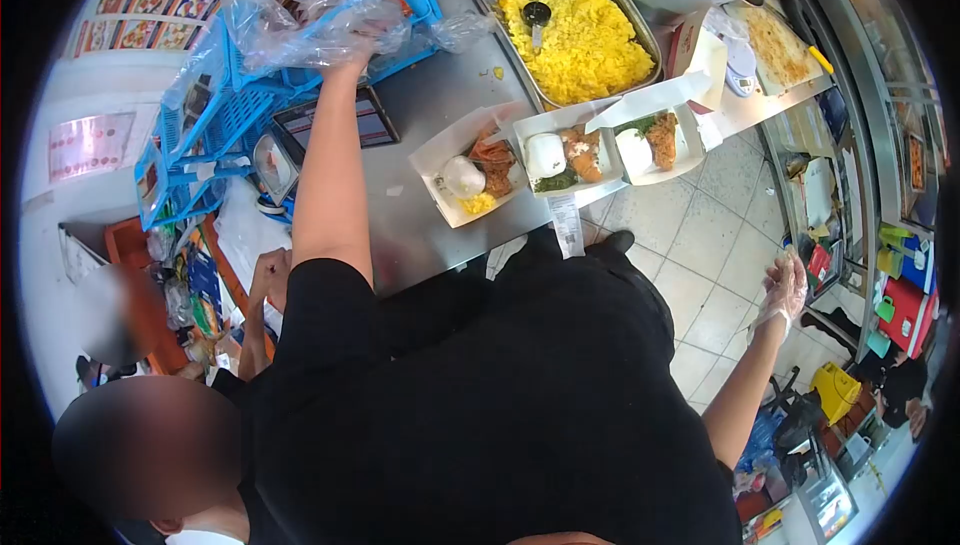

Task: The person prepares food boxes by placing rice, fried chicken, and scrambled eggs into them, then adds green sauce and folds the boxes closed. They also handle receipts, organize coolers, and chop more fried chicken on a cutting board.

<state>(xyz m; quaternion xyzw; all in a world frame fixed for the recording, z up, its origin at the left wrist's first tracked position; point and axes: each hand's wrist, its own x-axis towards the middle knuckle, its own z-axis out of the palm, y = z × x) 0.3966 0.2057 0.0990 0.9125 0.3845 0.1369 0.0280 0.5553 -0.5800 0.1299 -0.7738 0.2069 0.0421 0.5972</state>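
Note:
My left hand (352,53) reaches into a clear plastic bag (300,5) over a blue basket (250,110); the bag hides its fingers. At the lower right my right hand (785,287), in a clear glove, hangs over the floor, fingers bent together, with nothing visible in it. Three open paper boxes stand along the counter edge: the left box (440,207) has rice, meat and yellow bits; the middle box (560,185) and the right box (655,173) hold rice, greens and fried pieces. A receipt (566,227) hangs below the middle box.
A metal tray (550,102) of yellow food with a black-handled scoop (536,15) stands behind the boxes. To its right are a white scale (740,70) and a cutting board (775,45). A tablet (375,125) lies beside my left arm. Another person (150,445) is at the lower left.

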